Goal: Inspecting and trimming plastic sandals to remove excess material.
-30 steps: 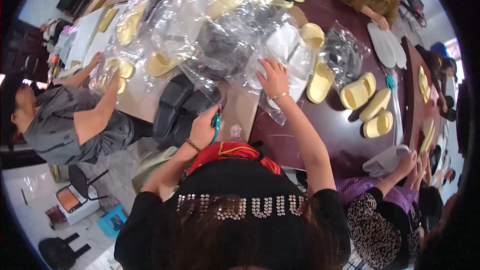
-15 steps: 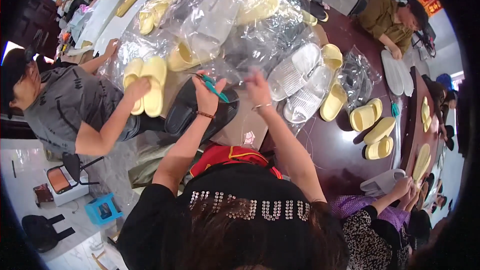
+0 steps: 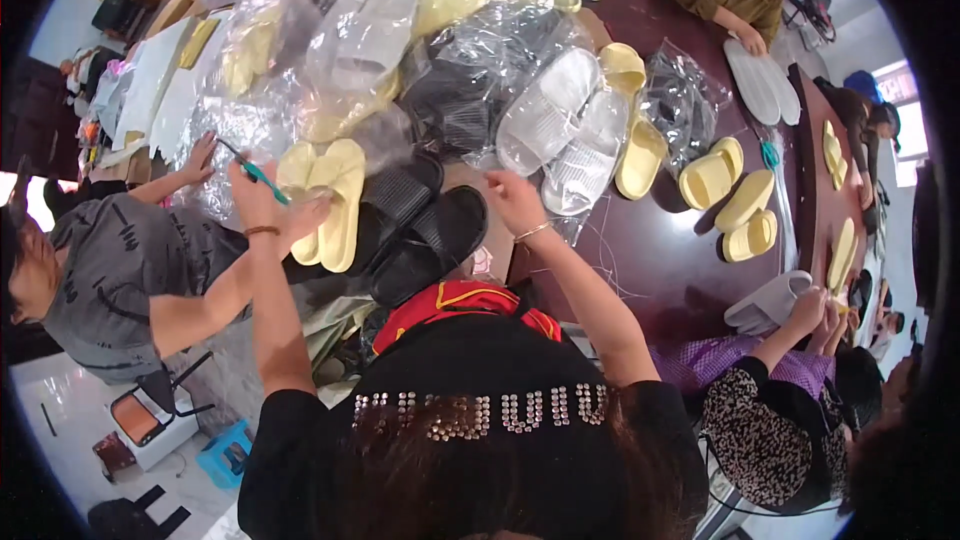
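My left hand (image 3: 255,195) is raised at the left, closed around teal-handled snips (image 3: 262,180) whose dark blades point up and left. Just beyond its wrist, a co-worker's hand (image 3: 305,220) rests on a pair of yellow slippers (image 3: 344,190). My right hand (image 3: 518,205) hovers in the middle with its fingers curled in; anything pinched in them is too small to make out. Two black slippers (image 3: 455,230) lie between my hands, one overlapping the other. Right beside my right hand is a pair of white ribbed slippers (image 3: 580,140) in clear plastic.
Clear plastic bags (image 3: 330,30) with slippers inside heap across the far side. Several yellow slippers (image 3: 745,200) and a bagged dark pair (image 3: 680,105) lie on the dark red table (image 3: 640,250) at right. Teal snips (image 3: 769,153) lie near its edge. Co-workers sit left, far right and near right.
My left hand has swung left with the snips, toward the co-worker's yellow slippers. My right hand has come down slightly, its fingers more curled. The view has shifted, and the black slippers show more fully.
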Demonstrator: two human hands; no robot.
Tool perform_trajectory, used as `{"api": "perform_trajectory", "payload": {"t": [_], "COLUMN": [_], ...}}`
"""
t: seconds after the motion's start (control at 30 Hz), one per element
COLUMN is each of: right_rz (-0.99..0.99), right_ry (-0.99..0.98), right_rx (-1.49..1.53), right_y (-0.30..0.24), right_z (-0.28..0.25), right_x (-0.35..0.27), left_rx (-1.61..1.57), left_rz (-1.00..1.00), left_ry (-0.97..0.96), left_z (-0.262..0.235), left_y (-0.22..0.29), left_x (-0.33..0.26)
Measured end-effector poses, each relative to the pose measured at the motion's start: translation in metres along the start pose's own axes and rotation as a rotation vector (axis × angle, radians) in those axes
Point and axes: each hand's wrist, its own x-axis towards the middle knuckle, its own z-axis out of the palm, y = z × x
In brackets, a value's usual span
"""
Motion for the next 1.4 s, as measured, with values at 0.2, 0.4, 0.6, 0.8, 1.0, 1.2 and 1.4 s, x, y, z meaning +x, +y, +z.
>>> {"api": "perform_trajectory", "payload": {"t": [0.2,0.4,0.6,0.8,1.0,1.2,1.4], "right_rz": [-0.118,-0.003,-0.075,-0.395,-0.692,-0.398,-0.261], "right_ry": [0.483,0.391,0.460,0.276,-0.415,-0.389,0.053], "right_rx": [-0.446,-0.626,-0.759,-0.506,-0.199,-0.356,-0.314], "right_y": [0.034,0.107,0.075,0.016,-0.046,-0.031,0.017], "right_z": [-0.071,-0.102,-0.088,-0.035,0.071,0.066,0.071], "right_x": [0.005,-0.001,-0.016,-0.031,-0.049,-0.040,-0.045], "left_rx": [0.174,0.004,0.219,0.505,0.277,-0.021,0.055], "left_rz": [-0.074,0.141,0.115,0.022,0.249,0.149,0.182], "left_ry": [-0.232,-0.253,-0.605,-0.530,-0.599,-0.637,-0.427], "left_z": [-0.014,-0.022,-0.031,-0.016,0.004,0.051,0.089], "left_y": [-0.026,0.038,0.009,-0.047,-0.043,-0.036,-0.050], "left_x": [-0.005,-0.024,-0.041,-0.112,-0.142,-0.166,-0.189]}}
